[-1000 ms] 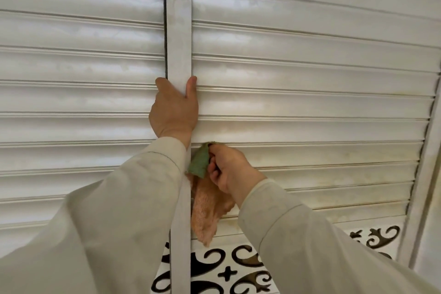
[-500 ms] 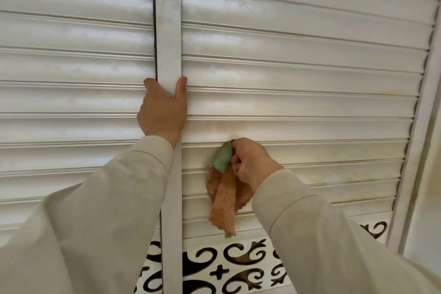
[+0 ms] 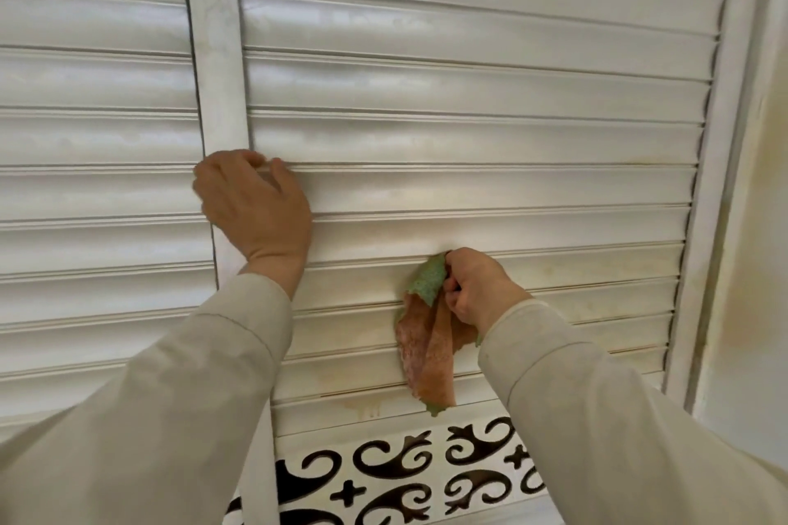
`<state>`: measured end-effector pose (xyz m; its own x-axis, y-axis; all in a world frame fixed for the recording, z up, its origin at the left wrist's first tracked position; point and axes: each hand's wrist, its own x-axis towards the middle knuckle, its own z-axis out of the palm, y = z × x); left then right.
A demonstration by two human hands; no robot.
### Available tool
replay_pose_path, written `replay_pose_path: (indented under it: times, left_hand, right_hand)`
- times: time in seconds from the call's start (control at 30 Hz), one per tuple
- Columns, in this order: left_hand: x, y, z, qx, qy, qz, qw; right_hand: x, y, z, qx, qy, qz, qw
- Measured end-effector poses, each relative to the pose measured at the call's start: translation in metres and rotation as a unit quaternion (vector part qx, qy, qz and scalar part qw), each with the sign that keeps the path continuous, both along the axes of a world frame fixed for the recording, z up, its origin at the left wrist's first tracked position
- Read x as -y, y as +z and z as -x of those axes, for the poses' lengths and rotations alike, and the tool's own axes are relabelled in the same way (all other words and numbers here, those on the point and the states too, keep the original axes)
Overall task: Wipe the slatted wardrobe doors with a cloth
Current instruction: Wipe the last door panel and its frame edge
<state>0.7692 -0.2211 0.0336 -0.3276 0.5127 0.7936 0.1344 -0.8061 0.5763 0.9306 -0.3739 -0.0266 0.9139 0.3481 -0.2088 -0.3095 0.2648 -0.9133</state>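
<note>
White slatted wardrobe doors fill the view; the right door (image 3: 469,132) has horizontal slats and the left door (image 3: 94,132) lies beyond a vertical stile (image 3: 217,55). My right hand (image 3: 477,286) grips a green and orange cloth (image 3: 426,337) and presses its green top corner into a slat of the right door, while the orange part hangs down. My left hand (image 3: 256,209) rests against the stile, its fingers curled round the stile's edge at slat height.
Below the slats runs a white panel with dark cut-out scroll ornaments (image 3: 392,473). The right door's frame (image 3: 716,183) stands next to a cream wall (image 3: 763,269). Some yellowish stains mark the lower slats (image 3: 366,405).
My right hand has slid the cloth to the right along the slat, away from the stile. The left hand keeps its hold on the stile. The view has shifted to the right.
</note>
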Motion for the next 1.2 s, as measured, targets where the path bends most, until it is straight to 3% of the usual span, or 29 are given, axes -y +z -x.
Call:
replay_pose_path:
  times: [0.13, 0.23, 0.47, 0.7, 0.93, 1.07, 1.2]
  left_hand:
    - [0.041, 0.001, -0.034, -0.072, -0.077, -0.149, 0.983]
    - [0.067, -0.004, -0.066, -0.142, -0.115, -0.178, 0.967]
    - [0.104, -0.002, -0.12, -0.231, -0.083, -0.215, 0.945]
    - [0.145, 0.009, -0.169, -0.273, -0.063, -0.255, 0.926]
    - [0.181, 0.018, -0.222, -0.324, 0.01, -0.348, 0.88]
    - [0.188, 0.02, -0.237, -0.306, 0.043, -0.329, 0.892]
    - [0.189, 0.018, -0.244, -0.281, 0.055, -0.342, 0.895]
  right_hand:
    - [0.018, 0.0, -0.012, 0.0, -0.017, -0.007, 1.0]
    - [0.038, -0.001, -0.03, -0.004, -0.031, -0.022, 0.999]
    - [0.083, -0.004, -0.075, -0.008, -0.047, -0.038, 0.998]
    - [0.131, -0.003, -0.111, -0.011, -0.08, -0.055, 0.995]
    - [0.19, -0.001, -0.169, -0.046, -0.13, -0.093, 0.986]
    - [0.192, -0.001, -0.177, -0.039, -0.114, -0.107, 0.987]
    - [0.209, -0.004, -0.186, -0.024, -0.167, -0.114, 0.979]
